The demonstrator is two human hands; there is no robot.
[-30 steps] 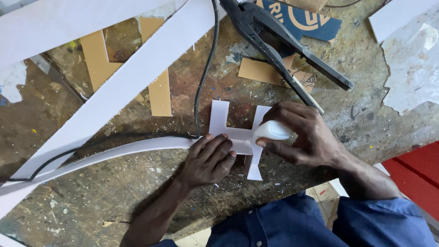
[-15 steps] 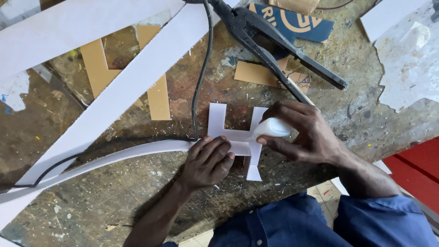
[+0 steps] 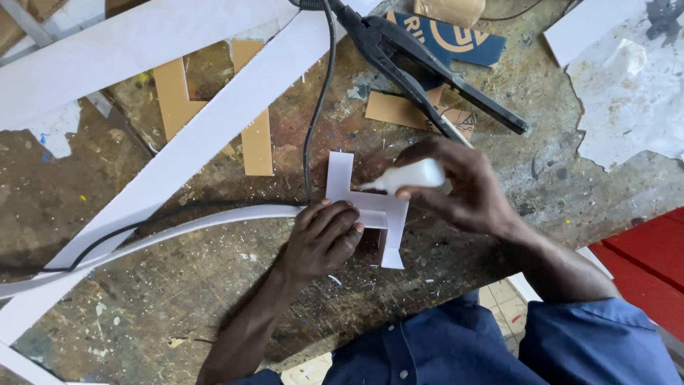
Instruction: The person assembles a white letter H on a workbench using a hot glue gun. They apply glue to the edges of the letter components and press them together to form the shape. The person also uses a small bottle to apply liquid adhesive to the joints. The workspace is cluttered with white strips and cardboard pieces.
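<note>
A white H-shaped cut-out (image 3: pixel 340 176) lies flat on the worn workbench (image 3: pixel 214 299). My left hand (image 3: pixel 324 237) presses down on its left half, where a long curved white strip (image 3: pixel 178 227) meets it. In my right hand (image 3: pixel 463 187) is a small white glue bottle (image 3: pixel 410 176), tilted with its nozzle pointing left at the crossbar of the shape. The nozzle tip sits just above or on the crossbar.
A wide white strip (image 3: pixel 206 128) runs diagonally across the bench. A black cable (image 3: pixel 313 107) crosses it toward the shape. A large black hand tool (image 3: pixel 434 71) lies at the top, beside brown card pieces (image 3: pixel 399 110) and a blue card (image 3: pixel 456 39). White sheet (image 3: pixel 627 93) lies at the right.
My right hand has lifted and turned, so the glue bottle now shows lengthwise with its nozzle at the crossbar. My left hand stays pressed on the shape.
</note>
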